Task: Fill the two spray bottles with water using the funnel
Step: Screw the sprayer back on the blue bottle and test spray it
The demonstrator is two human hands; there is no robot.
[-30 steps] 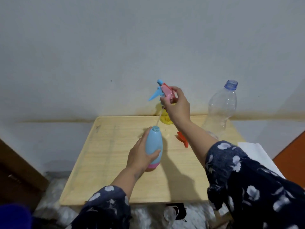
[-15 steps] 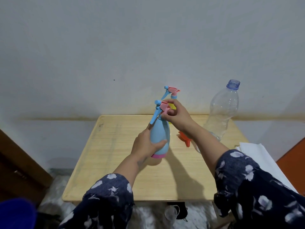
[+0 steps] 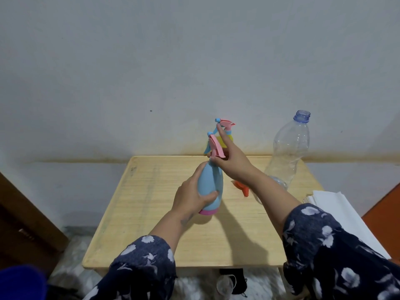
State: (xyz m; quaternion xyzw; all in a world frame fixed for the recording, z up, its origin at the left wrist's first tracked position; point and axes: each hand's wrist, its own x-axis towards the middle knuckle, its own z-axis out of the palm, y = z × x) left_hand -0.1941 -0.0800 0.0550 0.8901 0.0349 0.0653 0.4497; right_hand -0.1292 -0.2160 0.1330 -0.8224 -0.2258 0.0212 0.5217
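Note:
My left hand grips the body of a light blue spray bottle with a pink base, held just above the wooden table. Its pink and blue spray head sits on the bottle's neck, and my right hand pinches it at the collar. Behind my right hand stands a second spray bottle, yellow, with its own pink and blue head; most of it is hidden. An orange funnel lies on the table, partly behind my right forearm.
A large clear plastic water bottle with an open blue neck stands at the table's back right corner. A stack of white paper lies off the right edge. The wall runs right behind the table.
My right hand lowered the spray head, with its tube, into the blue bottle, and it now sits on the neck. My left hand kept hold of the bottle and raised it slightly.

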